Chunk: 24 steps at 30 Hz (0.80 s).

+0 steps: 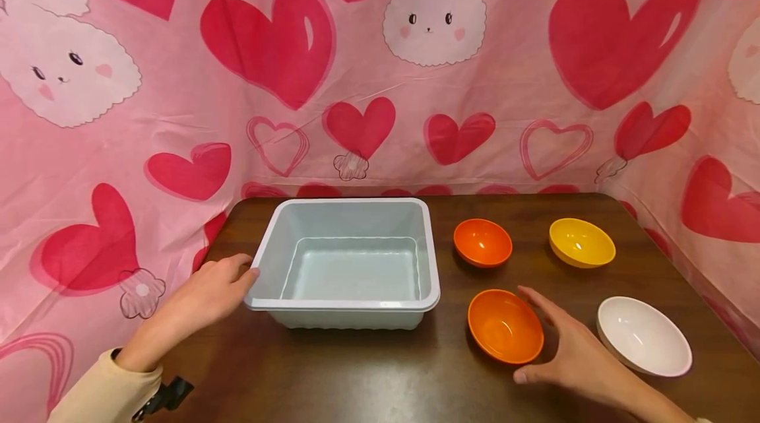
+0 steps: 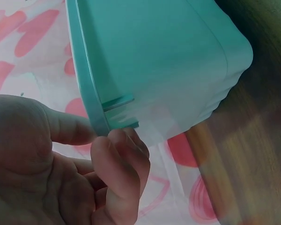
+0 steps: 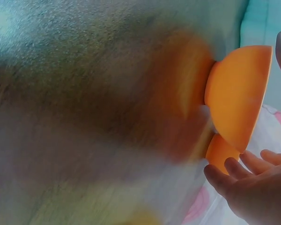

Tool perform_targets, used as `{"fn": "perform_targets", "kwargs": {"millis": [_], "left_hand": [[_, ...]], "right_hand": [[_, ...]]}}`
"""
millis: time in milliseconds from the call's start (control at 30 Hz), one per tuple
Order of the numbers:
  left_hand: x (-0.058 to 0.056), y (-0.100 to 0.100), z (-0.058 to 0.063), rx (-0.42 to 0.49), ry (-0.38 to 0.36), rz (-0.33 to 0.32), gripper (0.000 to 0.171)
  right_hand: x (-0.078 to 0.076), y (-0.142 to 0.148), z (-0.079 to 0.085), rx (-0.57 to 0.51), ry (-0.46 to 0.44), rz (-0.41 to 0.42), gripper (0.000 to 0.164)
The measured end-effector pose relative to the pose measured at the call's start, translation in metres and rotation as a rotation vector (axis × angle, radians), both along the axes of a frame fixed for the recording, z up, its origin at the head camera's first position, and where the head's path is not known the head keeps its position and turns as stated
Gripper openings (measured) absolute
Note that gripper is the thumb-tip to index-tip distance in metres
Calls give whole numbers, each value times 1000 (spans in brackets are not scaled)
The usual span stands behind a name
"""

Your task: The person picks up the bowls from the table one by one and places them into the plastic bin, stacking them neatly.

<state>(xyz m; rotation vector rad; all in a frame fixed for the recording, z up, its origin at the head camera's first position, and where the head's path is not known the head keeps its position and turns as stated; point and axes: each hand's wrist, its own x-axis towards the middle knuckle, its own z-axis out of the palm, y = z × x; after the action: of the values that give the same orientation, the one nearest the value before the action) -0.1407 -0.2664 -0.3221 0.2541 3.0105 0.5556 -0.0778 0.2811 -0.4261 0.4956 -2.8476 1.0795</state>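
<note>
My left hand [image 1: 215,292] grips the left rim of a pale grey plastic basin [image 1: 344,305]. In the left wrist view the thumb lies on one side of the basin's rim [image 2: 86,89] and curled fingers [image 2: 119,164] are at its underside. My right hand [image 1: 572,349] is spread around the right side of the nearer orange bowl [image 1: 505,327], thumb and fingers apart. That bowl stands upright on the table in the right wrist view, with fingertips [image 3: 232,166] right by its rim.
Behind the nearer bowl stands a second orange bowl [image 1: 482,243]. A yellow bowl [image 1: 582,243] is at the back right, and a white bowl [image 1: 644,336] sits just right of my right hand. The dark wooden table [image 1: 332,370] is bordered by pink heart-patterned cloth [image 1: 368,80].
</note>
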Motion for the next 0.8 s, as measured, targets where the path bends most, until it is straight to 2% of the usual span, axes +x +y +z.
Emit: {"fn": "perform_targets", "kwargs": {"millis": [333,800], "left_hand": [[-2,-1,-3,34,16,-28,40],[2,0,-6,138,-45,-16,38]], "right_hand": [[-3,1,-5,-36,6,7,119],[-4,0,-7,-43,1,4,119]]}}
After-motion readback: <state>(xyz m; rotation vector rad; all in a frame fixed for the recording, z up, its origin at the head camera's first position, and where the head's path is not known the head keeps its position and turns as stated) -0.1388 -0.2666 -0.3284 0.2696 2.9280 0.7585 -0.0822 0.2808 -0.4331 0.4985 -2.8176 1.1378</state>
